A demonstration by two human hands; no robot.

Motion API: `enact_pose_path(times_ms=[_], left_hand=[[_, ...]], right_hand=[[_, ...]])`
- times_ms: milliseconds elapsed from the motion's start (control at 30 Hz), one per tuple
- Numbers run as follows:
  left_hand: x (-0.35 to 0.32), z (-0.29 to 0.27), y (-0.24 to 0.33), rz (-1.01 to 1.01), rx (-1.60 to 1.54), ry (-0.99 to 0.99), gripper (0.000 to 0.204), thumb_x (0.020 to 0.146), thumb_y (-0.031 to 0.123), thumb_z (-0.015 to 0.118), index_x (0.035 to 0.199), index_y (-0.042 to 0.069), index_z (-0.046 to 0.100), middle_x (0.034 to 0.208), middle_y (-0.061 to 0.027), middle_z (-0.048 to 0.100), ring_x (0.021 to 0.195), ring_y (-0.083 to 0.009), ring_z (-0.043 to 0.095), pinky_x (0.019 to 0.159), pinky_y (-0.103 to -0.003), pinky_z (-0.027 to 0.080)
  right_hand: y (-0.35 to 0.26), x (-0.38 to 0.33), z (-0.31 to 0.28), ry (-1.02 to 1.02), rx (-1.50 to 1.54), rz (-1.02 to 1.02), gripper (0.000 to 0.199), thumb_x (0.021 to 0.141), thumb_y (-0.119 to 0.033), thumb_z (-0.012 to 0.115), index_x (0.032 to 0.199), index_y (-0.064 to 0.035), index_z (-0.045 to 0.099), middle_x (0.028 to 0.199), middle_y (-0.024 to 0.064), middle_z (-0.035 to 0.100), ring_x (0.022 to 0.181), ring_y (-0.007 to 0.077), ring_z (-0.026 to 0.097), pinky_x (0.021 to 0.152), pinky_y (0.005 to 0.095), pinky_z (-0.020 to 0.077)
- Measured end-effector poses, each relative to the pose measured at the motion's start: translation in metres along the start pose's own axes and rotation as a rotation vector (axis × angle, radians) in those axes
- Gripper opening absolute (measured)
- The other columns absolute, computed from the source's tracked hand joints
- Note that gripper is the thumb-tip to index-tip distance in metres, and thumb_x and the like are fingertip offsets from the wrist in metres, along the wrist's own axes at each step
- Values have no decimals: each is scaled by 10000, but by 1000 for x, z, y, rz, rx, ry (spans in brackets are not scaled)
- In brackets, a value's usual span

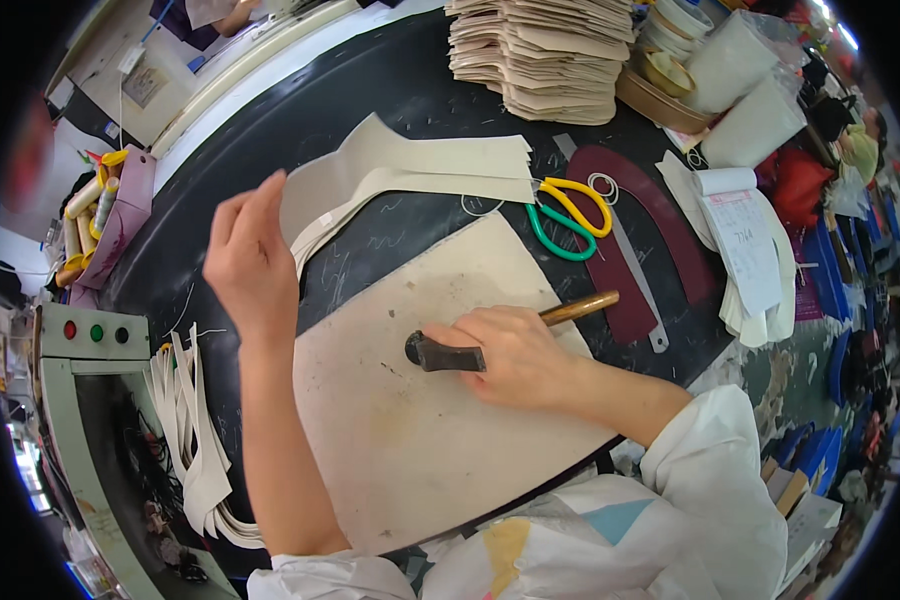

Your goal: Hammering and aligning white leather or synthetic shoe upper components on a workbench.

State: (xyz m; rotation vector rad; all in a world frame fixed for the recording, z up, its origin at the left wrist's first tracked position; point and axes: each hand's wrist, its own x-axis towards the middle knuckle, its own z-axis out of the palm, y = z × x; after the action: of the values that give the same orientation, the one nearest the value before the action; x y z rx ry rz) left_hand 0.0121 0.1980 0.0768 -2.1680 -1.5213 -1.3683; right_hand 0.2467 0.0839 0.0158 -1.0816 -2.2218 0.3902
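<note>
My right hand (515,352) grips a small hammer (445,355) with a dark metal head and a wooden handle, lying low over a stained beige work board (410,440). My left hand (250,262) hovers with fingers together and slightly curled, holding nothing, next to a stack of cream curved cut pieces (410,172) on the black table (370,90). Its fingertips are close to the left end of those pieces.
Yellow and green scissors (567,215) lie right of the cream pieces, by a dark red curved template (650,210) and a metal ruler. A tall pile of beige cut pieces (545,55) stands at the back. Cream strips (195,420) hang at the left edge beside a machine with coloured buttons (95,332). A notepad (745,240) lies right.
</note>
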Motion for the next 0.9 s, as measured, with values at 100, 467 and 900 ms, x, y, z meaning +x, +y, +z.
enact_pose_path(times_ms=[100, 467, 900], left_hand=[[32, -56, 75, 352, 17, 173, 251, 848, -67, 728, 1083, 18, 749, 881, -92, 717, 700, -120, 625, 645, -235, 498], [-63, -123, 62, -980, -811, -738, 209, 899, 155, 738, 1038, -1, 731, 860, 0, 693, 760, -91, 632, 697, -232, 502], [-190, -68, 58, -338, -241, -472, 232, 776, 15, 799, 994, -16, 727, 835, -94, 654, 672, -187, 608, 604, -296, 503]], right_hand=[[8, -16, -22, -10, -106, -2, 441, 733, -101, 705, 1172, -70, 680, 869, 66, 657, 805, 256, 671, 684, 387, 540], [67, -80, -161, 396, -733, 470, 263, 863, -290, 747, 802, -35, 731, 695, 164, 685, 627, 377, 665, 592, 456, 498], [-44, 9, -5, -163, -152, -194, 318, 644, -65, 735, 951, -73, 651, 704, 37, 581, 632, 245, 633, 499, 389, 482]])
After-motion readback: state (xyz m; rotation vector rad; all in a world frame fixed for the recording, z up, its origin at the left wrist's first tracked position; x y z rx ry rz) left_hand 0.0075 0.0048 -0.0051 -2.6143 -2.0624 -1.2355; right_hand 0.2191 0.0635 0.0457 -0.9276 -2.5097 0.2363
